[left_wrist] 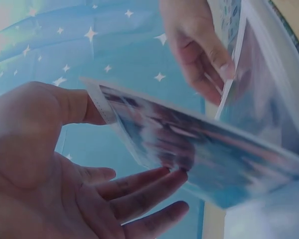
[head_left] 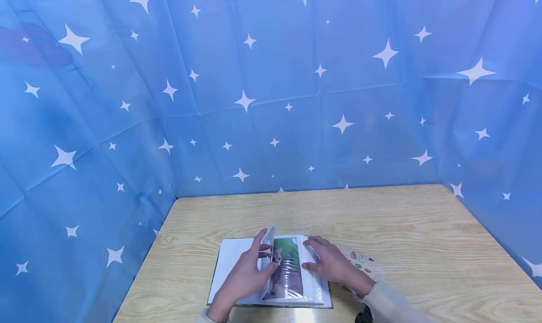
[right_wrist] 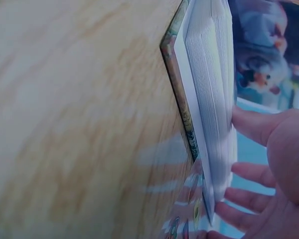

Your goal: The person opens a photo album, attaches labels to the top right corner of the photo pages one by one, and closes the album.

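Note:
A photo album [head_left: 313, 295] lies spread on the table, its white inside cover to the left and a thick stack of pages to the right. My left hand [head_left: 247, 273] holds a raised clear-sleeved page [left_wrist: 189, 144], thumb on one face and fingers on the other. Under it, a photo [head_left: 288, 266] of a small animal against green shows in its sleeve. My right hand [head_left: 332, 262] rests at the right edge of the page stack [right_wrist: 209, 64], its fingers loosely bent and touching the sheet edges.
A clear sheet of small colourful stickers [head_left: 360, 262] lies on the wood-grain table [head_left: 423, 238] by the right wrist, partly hidden by the arm. Blue star-patterned cloth [head_left: 288, 139] hangs behind the table and along its sides.

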A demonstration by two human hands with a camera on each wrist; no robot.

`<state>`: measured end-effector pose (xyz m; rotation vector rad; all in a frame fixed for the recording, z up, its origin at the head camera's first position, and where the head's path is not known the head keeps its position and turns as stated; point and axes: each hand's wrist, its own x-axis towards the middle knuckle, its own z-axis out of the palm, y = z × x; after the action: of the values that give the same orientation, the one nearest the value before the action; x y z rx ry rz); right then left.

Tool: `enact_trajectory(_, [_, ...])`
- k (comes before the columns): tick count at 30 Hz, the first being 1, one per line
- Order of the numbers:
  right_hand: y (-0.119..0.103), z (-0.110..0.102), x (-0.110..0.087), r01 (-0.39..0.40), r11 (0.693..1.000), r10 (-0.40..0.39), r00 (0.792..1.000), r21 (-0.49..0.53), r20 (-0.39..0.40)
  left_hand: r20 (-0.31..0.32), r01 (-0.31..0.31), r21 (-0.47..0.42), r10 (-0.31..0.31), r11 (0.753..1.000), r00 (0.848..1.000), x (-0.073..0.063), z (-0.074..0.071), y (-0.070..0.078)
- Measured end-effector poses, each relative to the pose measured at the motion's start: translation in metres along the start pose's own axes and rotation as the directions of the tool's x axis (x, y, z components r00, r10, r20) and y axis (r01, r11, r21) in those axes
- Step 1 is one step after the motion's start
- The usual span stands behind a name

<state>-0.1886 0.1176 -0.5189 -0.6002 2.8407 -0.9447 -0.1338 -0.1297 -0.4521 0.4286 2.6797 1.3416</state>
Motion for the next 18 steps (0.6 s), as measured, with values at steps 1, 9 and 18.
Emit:
enact_trajectory(1, [0.000,0.000,0.000,-0.002,1.000,0.002,1.000,0.001,0.001,0.002,-0.011,-0.016,0.011,1.000,1.000,-0.001,-0.003,-0.002])
enact_trajectory(9, [-0.001,0.000,0.000,-0.016,1.000,0.016,1.000,0.002,0.009,-0.028,-0.043,-0.088,0.041,0.995,0.999,-0.011,-0.028,-0.013])
enact_trajectory(18, [0.000,-0.001,0.000,-0.013,1.000,0.013,1.000,-0.003,0.003,-0.061,0.081,-0.105,-0.087,0.991,0.994,-0.021,-0.048,-0.027])
